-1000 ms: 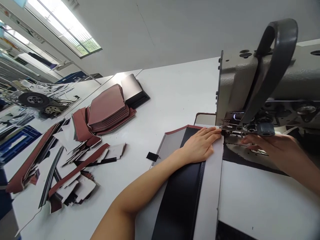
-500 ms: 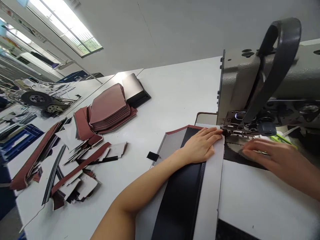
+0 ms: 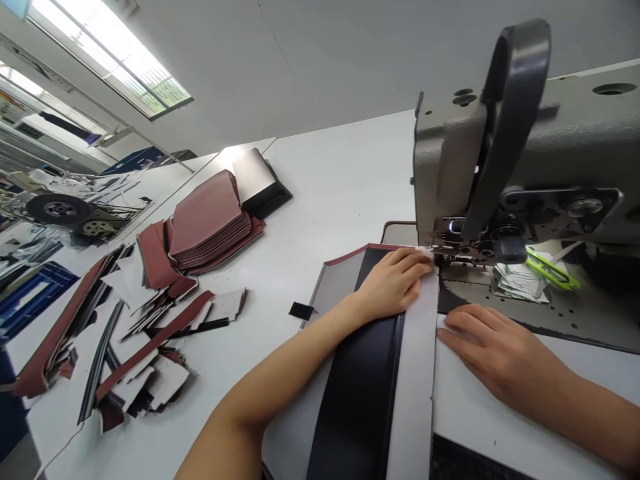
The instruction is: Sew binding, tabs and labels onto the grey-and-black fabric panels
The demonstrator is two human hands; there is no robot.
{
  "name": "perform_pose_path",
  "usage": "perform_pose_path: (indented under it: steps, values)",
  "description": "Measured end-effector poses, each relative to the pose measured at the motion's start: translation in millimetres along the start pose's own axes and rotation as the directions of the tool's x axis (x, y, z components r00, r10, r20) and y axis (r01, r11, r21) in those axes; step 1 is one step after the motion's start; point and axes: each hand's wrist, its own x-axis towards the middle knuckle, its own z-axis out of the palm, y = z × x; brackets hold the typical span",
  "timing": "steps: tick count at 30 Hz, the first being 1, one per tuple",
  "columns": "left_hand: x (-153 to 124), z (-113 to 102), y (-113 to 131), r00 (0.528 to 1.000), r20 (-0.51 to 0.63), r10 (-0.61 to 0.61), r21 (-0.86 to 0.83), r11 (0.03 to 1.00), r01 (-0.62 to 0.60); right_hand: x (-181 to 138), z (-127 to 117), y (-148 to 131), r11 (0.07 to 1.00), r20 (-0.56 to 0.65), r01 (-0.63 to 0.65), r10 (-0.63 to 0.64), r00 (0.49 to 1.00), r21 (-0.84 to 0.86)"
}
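the person's left hand is spread palm-down on a long flat panel of pale grey material with a broad, smooth black band and maroon edging at its far end, its fingers reaching toward the needle area of a grey metal sewing machine with a thick black curved lever. the right hand is well apart from the left, low over the white table, fingers loosely bent and fingertips just beside the panel's right edge; whether they touch it i cannot tell. the panel lies flat on the table, its far right corner by the needle area, and a small black fabric tab sticks out from its left side. beyond the right hand, a bright green plastic-handled tool rests on a small heap of white scraps on the machine bed. left of the panel, well apart, sit a neat stack of reddish-brown sheets, a shiny black stack and a jumble of maroon, black and white strips.
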Motion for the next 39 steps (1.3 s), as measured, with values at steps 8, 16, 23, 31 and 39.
perform_pose_path:
  steps: [8, 16, 23, 31, 39]
  values:
    - [-27, -10, 13, 1.000, 0.012, 0.012, -0.144, 0.990, -0.010, -5, 6, -7, 0.993, 0.047, 0.048, -0.053, 0.997, 0.105]
    - [-6, -5, -2, 0.999, 0.040, 0.009, -0.066, 0.998, -0.006, -4, 5, -1, 1.000, 0.029, 0.012, -0.012, 1.000, 0.021]
    - [-1, -7, -4, 0.997, 0.064, -0.039, -0.057, 0.997, 0.042, -7, 4, -17, 0.998, 0.041, 0.052, -0.054, 0.998, 0.035]
    - [-74, -32, 58, 0.993, 0.121, -0.016, -0.200, 0.979, 0.040, -28, -3, -71, 0.998, 0.096, 0.056, -0.058, 0.994, 0.024]
    - [-89, -20, 70, 0.996, 0.082, 0.036, -0.181, 0.983, -0.021, -32, 9, -72, 0.996, 0.036, 0.079, -0.081, 0.996, 0.038]
